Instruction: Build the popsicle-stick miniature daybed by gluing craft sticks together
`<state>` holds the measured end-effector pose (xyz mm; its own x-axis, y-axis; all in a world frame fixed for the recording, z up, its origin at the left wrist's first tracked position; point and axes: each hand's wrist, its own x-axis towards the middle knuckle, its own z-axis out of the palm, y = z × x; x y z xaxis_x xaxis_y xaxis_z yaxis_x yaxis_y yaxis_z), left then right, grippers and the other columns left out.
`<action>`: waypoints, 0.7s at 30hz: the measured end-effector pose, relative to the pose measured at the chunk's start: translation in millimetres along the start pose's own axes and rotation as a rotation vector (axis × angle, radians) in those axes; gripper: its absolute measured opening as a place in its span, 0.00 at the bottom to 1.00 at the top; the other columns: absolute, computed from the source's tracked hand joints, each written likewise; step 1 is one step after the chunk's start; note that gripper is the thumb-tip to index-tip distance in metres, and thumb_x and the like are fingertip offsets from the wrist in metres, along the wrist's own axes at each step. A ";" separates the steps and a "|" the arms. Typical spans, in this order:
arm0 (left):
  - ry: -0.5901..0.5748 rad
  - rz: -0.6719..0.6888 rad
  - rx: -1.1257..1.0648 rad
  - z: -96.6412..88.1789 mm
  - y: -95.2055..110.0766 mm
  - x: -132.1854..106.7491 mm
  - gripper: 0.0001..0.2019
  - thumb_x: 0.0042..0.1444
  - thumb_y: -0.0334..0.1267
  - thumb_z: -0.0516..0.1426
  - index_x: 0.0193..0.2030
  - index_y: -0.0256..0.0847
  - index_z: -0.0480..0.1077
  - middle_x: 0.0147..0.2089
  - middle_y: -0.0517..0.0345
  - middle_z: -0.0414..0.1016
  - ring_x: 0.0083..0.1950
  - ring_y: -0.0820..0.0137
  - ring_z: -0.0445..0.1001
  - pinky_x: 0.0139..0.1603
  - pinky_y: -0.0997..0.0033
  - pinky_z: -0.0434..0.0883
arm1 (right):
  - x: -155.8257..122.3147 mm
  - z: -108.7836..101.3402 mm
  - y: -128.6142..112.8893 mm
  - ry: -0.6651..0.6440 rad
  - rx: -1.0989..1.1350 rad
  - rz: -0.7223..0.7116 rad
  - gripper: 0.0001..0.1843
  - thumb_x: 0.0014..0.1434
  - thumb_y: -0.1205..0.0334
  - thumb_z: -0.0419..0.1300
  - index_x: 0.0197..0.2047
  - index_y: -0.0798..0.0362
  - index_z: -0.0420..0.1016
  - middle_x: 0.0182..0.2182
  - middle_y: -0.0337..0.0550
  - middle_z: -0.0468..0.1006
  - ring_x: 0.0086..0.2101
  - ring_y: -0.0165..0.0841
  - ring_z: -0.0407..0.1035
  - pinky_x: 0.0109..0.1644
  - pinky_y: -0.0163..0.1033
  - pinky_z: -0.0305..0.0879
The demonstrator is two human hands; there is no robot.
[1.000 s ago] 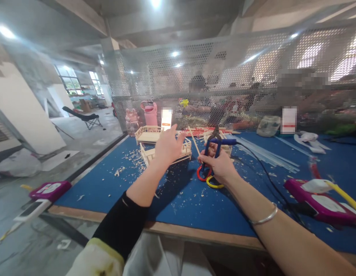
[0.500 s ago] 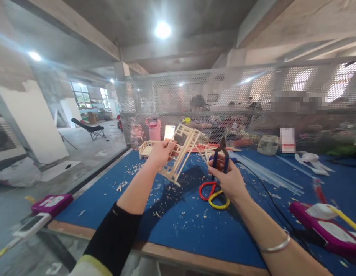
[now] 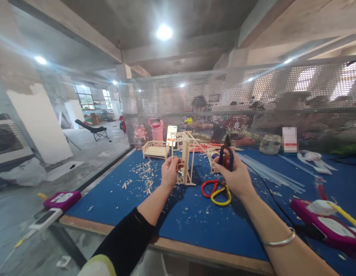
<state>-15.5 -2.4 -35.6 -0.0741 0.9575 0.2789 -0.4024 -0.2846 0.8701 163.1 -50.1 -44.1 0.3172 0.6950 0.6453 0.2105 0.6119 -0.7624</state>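
My left hand (image 3: 169,172) is closed on the side of a pale wooden stick frame (image 3: 187,161), which stands nearly upright over the blue table. In my right hand (image 3: 237,172) are dark cutting pliers (image 3: 227,151), jaws pointing up and fingers wrapped round the blue handles. A thin stick runs from the frame's top toward the right hand; whether that hand also grips it I cannot tell. Scissors (image 3: 216,193) with one red and one yellow handle loop lie below the right hand. Behind the left hand sits a small wooden stick bench (image 3: 155,150).
Wood scraps (image 3: 143,174) litter the blue tabletop (image 3: 192,226). Clear strips (image 3: 269,174) and a black cable lie to the right. Purple power strips (image 3: 321,226) sit at both sides. A lit phone (image 3: 172,135) and a pink cup (image 3: 157,130) stand by the mesh screen (image 3: 160,92).
The stick frame has turned from tilted to nearly upright, and the left hand has shifted right and down with it. The bench behind is now uncovered. The right hand still holds the pliers.
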 end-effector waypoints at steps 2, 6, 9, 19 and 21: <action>-0.011 0.033 0.016 -4.4 2.0 -2.0 0.09 0.37 0.39 0.61 0.26 0.37 0.68 0.23 0.60 0.74 0.27 0.73 0.73 0.29 0.76 0.67 | -1.7 -1.0 -1.2 -0.063 -0.105 -0.082 0.14 0.48 0.60 0.61 0.40 0.50 0.68 0.29 0.39 0.75 0.30 0.32 0.70 0.39 0.41 0.68; -0.083 0.095 0.003 -16.4 8.2 -5.1 0.12 0.35 0.33 0.57 0.32 0.38 0.72 0.29 0.58 0.77 0.34 0.71 0.74 0.39 0.73 0.68 | -6.6 -0.2 2.1 -0.159 -0.328 -0.278 0.17 0.49 0.65 0.56 0.44 0.49 0.70 0.35 0.43 0.78 0.35 0.35 0.72 0.41 0.44 0.69; -0.136 0.065 -0.038 -25.7 12.3 -6.7 0.14 0.38 0.35 0.54 0.35 0.37 0.74 0.33 0.54 0.79 0.39 0.67 0.75 0.44 0.69 0.68 | -9.9 3.1 4.5 -0.219 -0.451 -0.427 0.22 0.47 0.70 0.53 0.45 0.48 0.72 0.39 0.43 0.78 0.40 0.38 0.72 0.45 0.45 0.68; -0.065 -0.050 -0.027 -27.8 16.8 -8.4 0.12 0.37 0.39 0.63 0.31 0.37 0.77 0.30 0.55 0.78 0.34 0.69 0.75 0.40 0.71 0.68 | -7.2 12.9 -2.0 -0.254 -0.573 -0.624 0.23 0.50 0.74 0.49 0.47 0.49 0.71 0.38 0.44 0.79 0.38 0.35 0.72 0.42 0.42 0.68; -0.078 -0.027 -0.012 -26.6 16.0 -7.1 0.12 0.39 0.42 0.64 0.30 0.36 0.76 0.29 0.55 0.78 0.34 0.70 0.75 0.41 0.70 0.68 | -4.4 12.7 -0.2 -0.244 -0.604 -0.648 0.23 0.50 0.75 0.49 0.47 0.49 0.72 0.36 0.44 0.79 0.37 0.35 0.72 0.41 0.42 0.68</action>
<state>-45.7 -12.5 -34.5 0.0083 0.9581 0.2864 -0.4146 -0.2573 0.8728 150.0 -48.4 -46.1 -0.2207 0.3871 0.8952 0.7482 0.6560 -0.0992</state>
